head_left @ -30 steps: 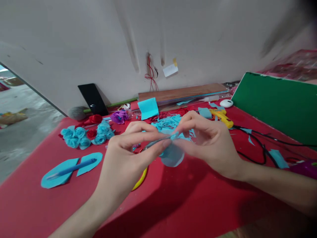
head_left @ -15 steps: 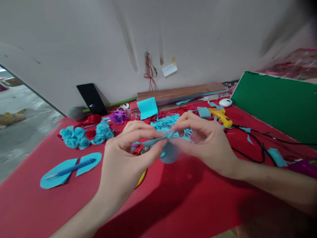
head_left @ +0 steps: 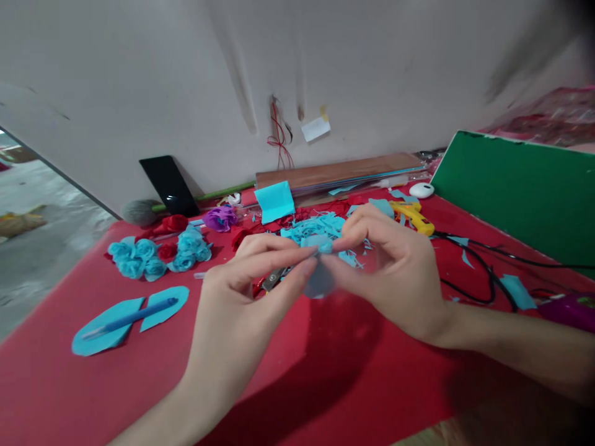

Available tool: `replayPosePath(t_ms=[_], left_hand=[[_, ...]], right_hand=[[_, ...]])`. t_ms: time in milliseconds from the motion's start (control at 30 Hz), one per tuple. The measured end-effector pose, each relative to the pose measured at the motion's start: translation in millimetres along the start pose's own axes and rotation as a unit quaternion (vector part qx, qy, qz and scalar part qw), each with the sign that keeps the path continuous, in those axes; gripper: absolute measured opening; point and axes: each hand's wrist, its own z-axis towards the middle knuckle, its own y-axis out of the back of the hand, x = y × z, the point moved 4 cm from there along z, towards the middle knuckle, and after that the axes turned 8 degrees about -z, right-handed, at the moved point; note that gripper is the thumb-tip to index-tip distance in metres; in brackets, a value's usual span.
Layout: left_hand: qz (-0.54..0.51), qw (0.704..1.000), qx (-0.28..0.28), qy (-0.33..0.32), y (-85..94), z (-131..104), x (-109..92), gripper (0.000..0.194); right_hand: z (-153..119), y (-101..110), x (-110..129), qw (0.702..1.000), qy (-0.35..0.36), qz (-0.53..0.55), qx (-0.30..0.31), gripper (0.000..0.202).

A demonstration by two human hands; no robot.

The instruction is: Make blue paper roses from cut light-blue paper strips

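Between my two hands is a blue paper piece (head_left: pixel 320 279), partly rolled at its top and blurred below. My left hand (head_left: pixel 246 291) pinches its left side between thumb and fingers. From the other side, the thumb and forefinger of my right hand (head_left: pixel 395 272) pinch the rolled part. Behind my fingers lies a heap of shredded blue paper (head_left: pixel 311 228). Scissors (head_left: pixel 273 280) lie partly hidden behind my left hand. To the left, a blue pen (head_left: pixel 134 316) rests across two cut blue paper pieces (head_left: pixel 100 334).
Blue paper roses (head_left: pixel 144 257) sit at the left, near a purple paper flower (head_left: pixel 220 218). A phone (head_left: pixel 170 184) leans on the wall. At the right are a yellow glue gun (head_left: pixel 416 218), black cables (head_left: pixel 488 263), a white mouse-like object (head_left: pixel 421 190) and a green board (head_left: pixel 515 192).
The blue paper has turned between my fingers, and its flat left part no longer sticks out. My right fingers have shifted slightly. The whole view has moved a little.
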Motion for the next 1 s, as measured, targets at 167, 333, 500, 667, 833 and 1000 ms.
replayPosePath(t_ms=[167, 333, 500, 667, 833, 1000], left_hand=[[0.007, 1.0, -0.009, -0.009, -1.5, -1.8, -2.2, 0.005], [0.027, 0.997, -0.015, -0.067, -3.0, -2.4, -5.5, 0.004], [0.031, 0.993, -0.008, -0.11, -4.3, -4.4, -8.4, 0.01], [0.085, 0.983, 0.002, -0.161, -3.1, -10.1, -16.5, 0.015], [0.161, 0.958, 0.004, -0.239, 1.4, -13.9, -27.3, 0.018], [0.194, 0.947, 0.02, -0.255, 6.0, -13.8, -28.8, 0.027]], right_hand=[[-2.3, 2.5, 7.0, 0.997, 0.041, -0.056, -0.014, 0.016], [-2.4, 4.4, 12.3, 0.99, 0.096, -0.102, -0.025, 0.016], [-4.2, 7.5, 19.1, 0.971, 0.176, -0.155, -0.035, 0.013], [-4.4, 16.3, 28.8, 0.937, 0.248, -0.246, -0.03, 0.016], [-4.4, 23.1, 34.4, 0.921, 0.285, -0.264, 0.004, 0.008], [-0.2, 23.6, 32.1, 0.953, 0.216, -0.212, -0.007, 0.006]])
